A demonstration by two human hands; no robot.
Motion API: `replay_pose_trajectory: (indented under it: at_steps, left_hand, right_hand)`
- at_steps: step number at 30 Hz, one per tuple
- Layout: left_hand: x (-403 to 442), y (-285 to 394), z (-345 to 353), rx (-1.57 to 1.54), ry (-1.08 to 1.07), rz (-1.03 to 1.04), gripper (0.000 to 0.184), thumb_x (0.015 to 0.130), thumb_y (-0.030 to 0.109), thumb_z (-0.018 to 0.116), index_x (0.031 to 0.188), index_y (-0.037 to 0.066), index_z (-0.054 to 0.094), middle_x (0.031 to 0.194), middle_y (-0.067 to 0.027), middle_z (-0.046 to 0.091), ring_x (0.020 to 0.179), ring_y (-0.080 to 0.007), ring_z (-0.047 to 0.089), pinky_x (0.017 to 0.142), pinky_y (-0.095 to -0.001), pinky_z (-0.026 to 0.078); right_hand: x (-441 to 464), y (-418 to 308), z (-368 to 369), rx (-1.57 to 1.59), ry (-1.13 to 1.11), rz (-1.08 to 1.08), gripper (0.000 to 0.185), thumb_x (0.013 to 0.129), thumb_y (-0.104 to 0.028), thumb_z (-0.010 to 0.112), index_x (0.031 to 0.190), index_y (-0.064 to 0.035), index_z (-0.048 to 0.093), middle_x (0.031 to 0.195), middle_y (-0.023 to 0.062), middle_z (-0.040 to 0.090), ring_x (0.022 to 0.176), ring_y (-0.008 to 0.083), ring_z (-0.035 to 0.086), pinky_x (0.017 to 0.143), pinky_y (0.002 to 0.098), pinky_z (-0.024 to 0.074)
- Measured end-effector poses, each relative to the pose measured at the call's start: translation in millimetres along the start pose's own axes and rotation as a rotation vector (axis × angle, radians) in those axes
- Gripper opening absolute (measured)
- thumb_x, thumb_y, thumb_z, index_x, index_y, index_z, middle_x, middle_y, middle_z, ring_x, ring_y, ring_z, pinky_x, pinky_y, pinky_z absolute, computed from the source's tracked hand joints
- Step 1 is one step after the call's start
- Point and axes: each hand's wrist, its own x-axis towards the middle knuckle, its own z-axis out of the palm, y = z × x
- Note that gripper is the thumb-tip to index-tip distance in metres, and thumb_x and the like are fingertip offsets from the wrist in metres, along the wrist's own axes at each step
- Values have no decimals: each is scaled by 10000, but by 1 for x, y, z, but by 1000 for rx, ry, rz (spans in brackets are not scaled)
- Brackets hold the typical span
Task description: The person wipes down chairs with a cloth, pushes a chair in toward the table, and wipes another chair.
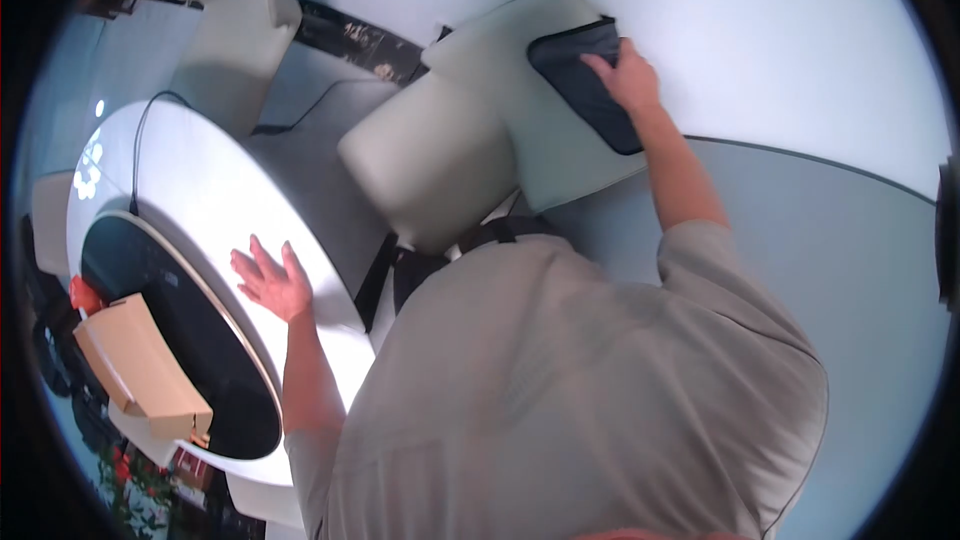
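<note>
My right hand (632, 78) holds the upper edge of a dark blue cloth (585, 65), its thumb lying over the front. The cloth is flat, with a black border, and lies against the back of a cream chair (560, 130); most of my fingers are hidden behind its edge. On the other side, my left hand (272, 282) is open with fingers spread, at the white round table (230, 190). Nothing is in that hand; whether the palm touches the tabletop I cannot tell.
A black turntable (180, 310) sits on the table, with a brown cardboard box (145, 360) and a red item (84, 295) on it. A black cable (137, 155) crosses the tabletop. Another cream chair (225, 50) stands further off. A white wall (780, 40) rises beside the chair.
</note>
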Motion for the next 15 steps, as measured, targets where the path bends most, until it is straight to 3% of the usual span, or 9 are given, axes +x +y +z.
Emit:
replay_pose_trajectory:
  at_steps: [2, 7, 12, 15]
  left_hand:
    - [1, -1, 1, -3, -11, -11, 683, 999, 566, 554, 1592, 257, 409, 1692, -191, 231, 1589, -363, 153, 1263, -580, 101]
    - [1, -1, 0, -15, -5, -17, 684, 993, 585, 552, 1588, 277, 411, 1700, -179, 211, 1593, -349, 147, 1269, -571, 87]
    - [1, 0, -1, -17, -18, -27, 693, 988, 594, 546, 1593, 294, 390, 1701, -177, 205, 1597, -347, 128, 1274, -556, 61]
    - [1, -2, 0, -18, -21, -45, 688, 981, 597, 548, 1583, 300, 398, 1699, -179, 206, 1600, -343, 115, 1276, -553, 49]
  right_hand:
    - [-19, 23, -2, 146, 19, -94, 754, 856, -641, 733, 1287, -38, 592, 1079, 272, 723, 1043, 427, 694, 891, 496, 544]
    - [-77, 74, -4, 47, -133, 118, 785, 823, -614, 782, 1348, -66, 583, 1122, 252, 730, 1067, 425, 697, 911, 482, 543]
    - [-65, 95, 7, 372, -230, 59, 753, 818, -587, 796, 1257, -1, 626, 1092, 264, 734, 1052, 410, 712, 898, 460, 551]
    - [-71, 83, 3, 211, -96, -21, 703, 849, -594, 767, 1174, 17, 644, 1030, 270, 739, 999, 432, 715, 860, 482, 554]
